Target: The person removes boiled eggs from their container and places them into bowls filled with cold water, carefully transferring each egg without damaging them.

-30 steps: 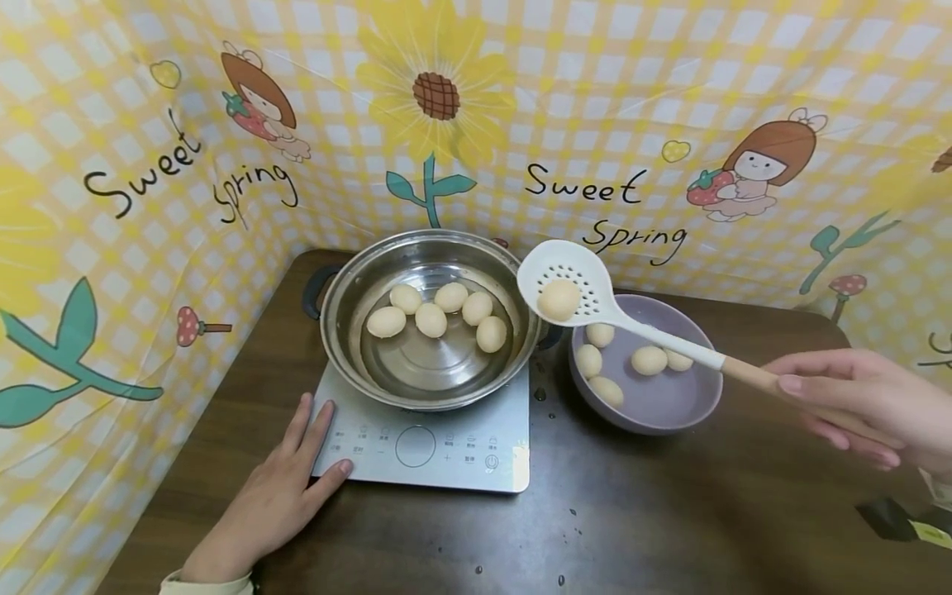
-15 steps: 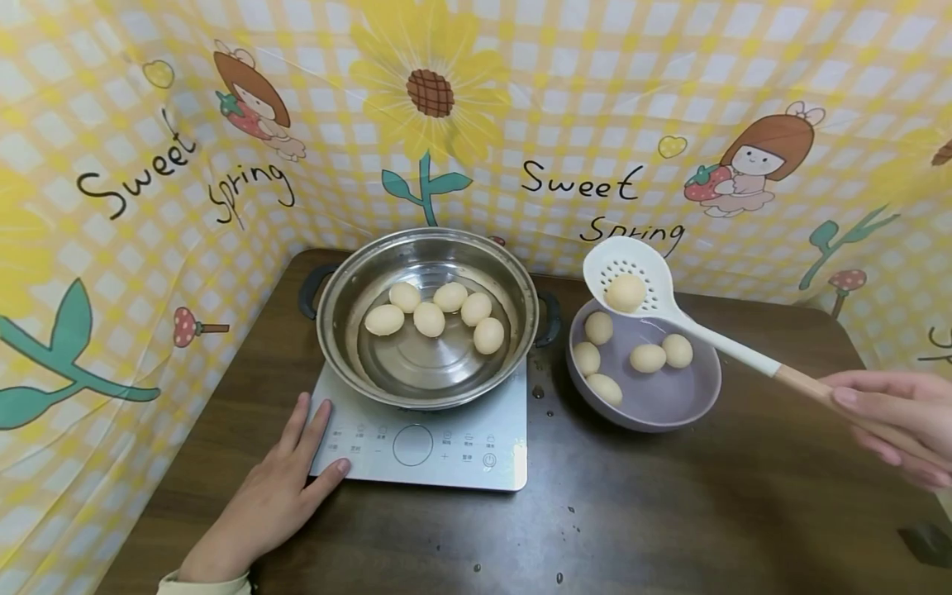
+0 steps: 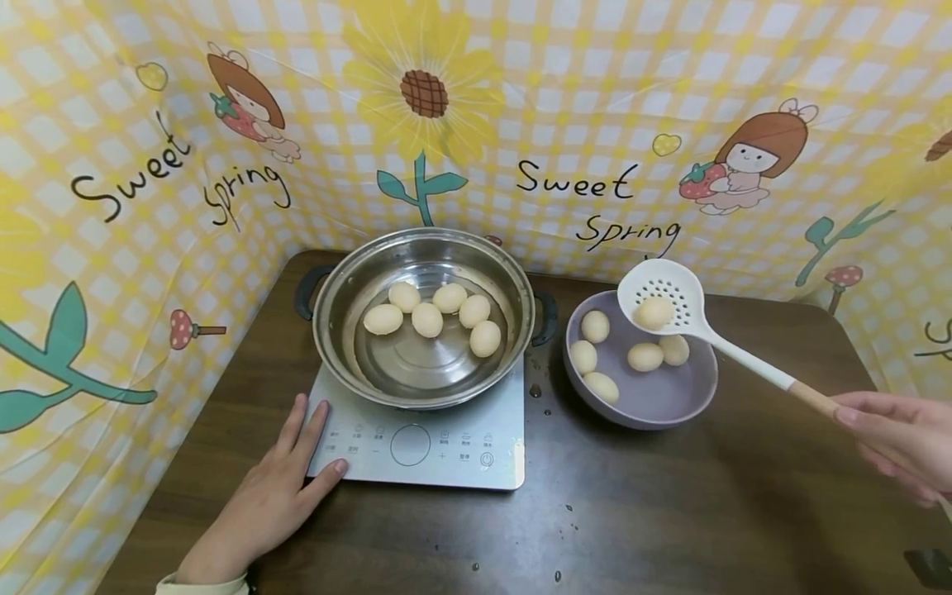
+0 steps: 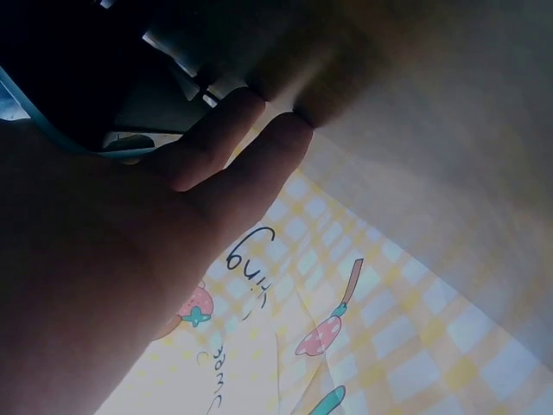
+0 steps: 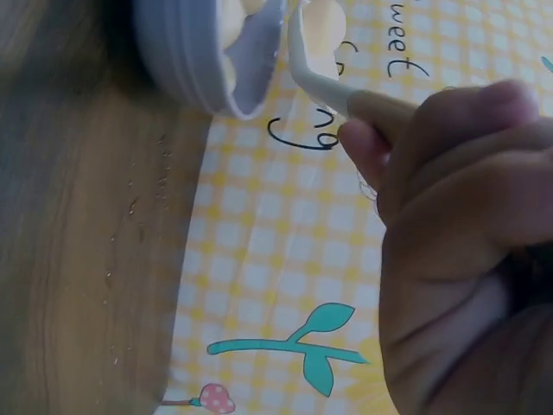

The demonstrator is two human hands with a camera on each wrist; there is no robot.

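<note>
My right hand (image 3: 900, 442) grips the wooden handle of a white slotted spoon (image 3: 751, 360). One egg (image 3: 654, 314) lies in its perforated head, over the back right of a purple bowl (image 3: 669, 405). Several eggs sit in that bowl, one partly covered by the spoon. In the right wrist view, curled fingers wrap the handle (image 5: 380, 111). My left hand (image 3: 264, 496) rests with spread fingers at the left edge of the induction cooktop (image 3: 461, 463). On the cooktop stands a steel pot (image 3: 416, 388) with water and several eggs (image 3: 427, 321) in it.
A dark wooden table (image 3: 632, 512) carries everything, with water drops between cooktop and bowl. Behind and to the left hangs a yellow checked cloth (image 3: 558, 99). The pot's black side handle (image 3: 545, 318) points toward the bowl. A dark object (image 3: 930, 566) lies at the lower right.
The slotted spoon with its egg has moved right, from beside the pot's rim to over the bowl, and most recently lower. My left hand has stayed in place.
</note>
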